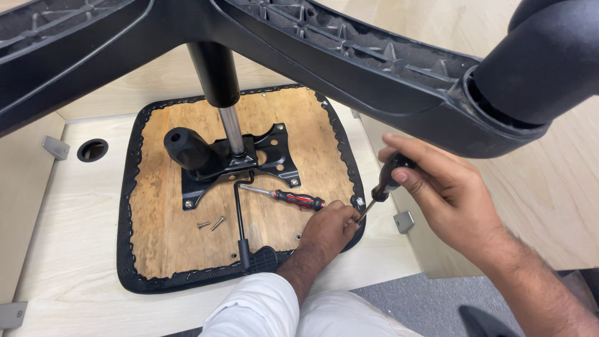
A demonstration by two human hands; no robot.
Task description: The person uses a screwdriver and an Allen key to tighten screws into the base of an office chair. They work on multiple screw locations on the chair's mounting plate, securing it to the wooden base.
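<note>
An upturned office chair seat (187,249) lies on a pale table, its wooden underside facing up with a black metal mechanism plate (274,146) and gas cylinder (232,128) bolted on. My right hand (437,187) grips a black-handled screwdriver (387,181) whose tip points at the seat's right edge. My left hand (331,228) rests on the wood there, fingertips pinched around the screwdriver tip. A red-and-black screwdriver (290,198) lies on the wood next to my left hand. Two loose screws (212,223) lie left of the black adjustment lever (256,256).
The chair's black star base (374,68) with a castor (549,56) arches across the top of the view. The table (68,237) has a round cable hole (92,150) at left and grey metal brackets (404,221) on its edges. Grey carpet shows below.
</note>
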